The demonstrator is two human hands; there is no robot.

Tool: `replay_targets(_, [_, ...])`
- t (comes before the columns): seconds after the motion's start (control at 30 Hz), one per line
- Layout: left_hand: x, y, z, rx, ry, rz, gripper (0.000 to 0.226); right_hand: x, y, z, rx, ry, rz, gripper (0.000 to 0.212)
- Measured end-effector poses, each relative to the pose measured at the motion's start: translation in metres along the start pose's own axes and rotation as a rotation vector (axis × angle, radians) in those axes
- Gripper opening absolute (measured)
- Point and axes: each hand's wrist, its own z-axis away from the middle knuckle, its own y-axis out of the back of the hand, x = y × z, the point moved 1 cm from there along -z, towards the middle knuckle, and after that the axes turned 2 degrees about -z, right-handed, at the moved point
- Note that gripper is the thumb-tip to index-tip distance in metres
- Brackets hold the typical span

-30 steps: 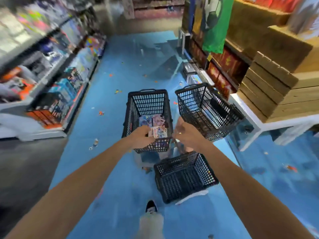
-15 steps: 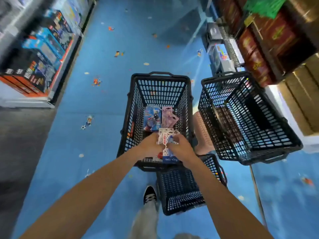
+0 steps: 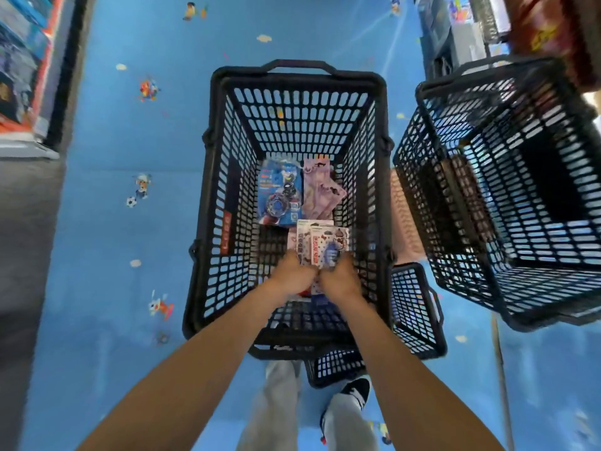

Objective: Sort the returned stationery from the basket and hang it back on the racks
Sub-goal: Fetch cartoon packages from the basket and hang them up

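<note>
Blue floor [image 3: 107,242], smooth and printed with small cartoon figures, fills the aisle. At far left is a shelf [image 3: 19,60] of boxed goods, blurred.

Centre: a black plastic basket [image 3: 297,74], rectangular, with lattice walls of oval slots and a looped handle on its far rim. On its bottom lie a glossy blue packet [image 3: 281,193] and, touching it on the right, a pale pink packet [image 3: 322,190] with a ragged outline. Nearer the viewer is a fanned stack of flat white packets [image 3: 323,244] with red print.

The left hand [image 3: 292,276] and right hand [image 3: 341,278] are side by side inside the basket. Each has its fingers curled round the near edge of the white packets, grasping them.

Lower right: a smaller basket [image 3: 418,307] of the same lattice, partly under the central one, beside a dark shoe [image 3: 354,390].

Far right: a second large basket [image 3: 507,190], tilted.
</note>
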Motion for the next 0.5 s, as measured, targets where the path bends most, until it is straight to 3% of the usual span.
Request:
replay_targets(0.27, [-0.002,-0.002,-0.012,0.108,0.044,0.03,0.016,-0.004,-0.002,-0.004,0.0,-0.101,-0.054,0.082])
replay_targets(0.37, [-0.001,0.001,-0.013,0.095,0.047,0.071,0.029,-0.006,-0.002,-0.004,0.016,-0.103,-0.071,0.08])
replay_targets(0.47, [-0.009,0.003,-0.018,0.045,0.054,0.202,0.013,-0.007,0.0,-0.002,0.014,-0.111,-0.155,0.075])
replay_targets(0.5, [-0.012,0.001,-0.021,0.009,0.064,0.246,0.024,-0.007,0.001,-0.002,0.019,-0.113,-0.193,0.076])
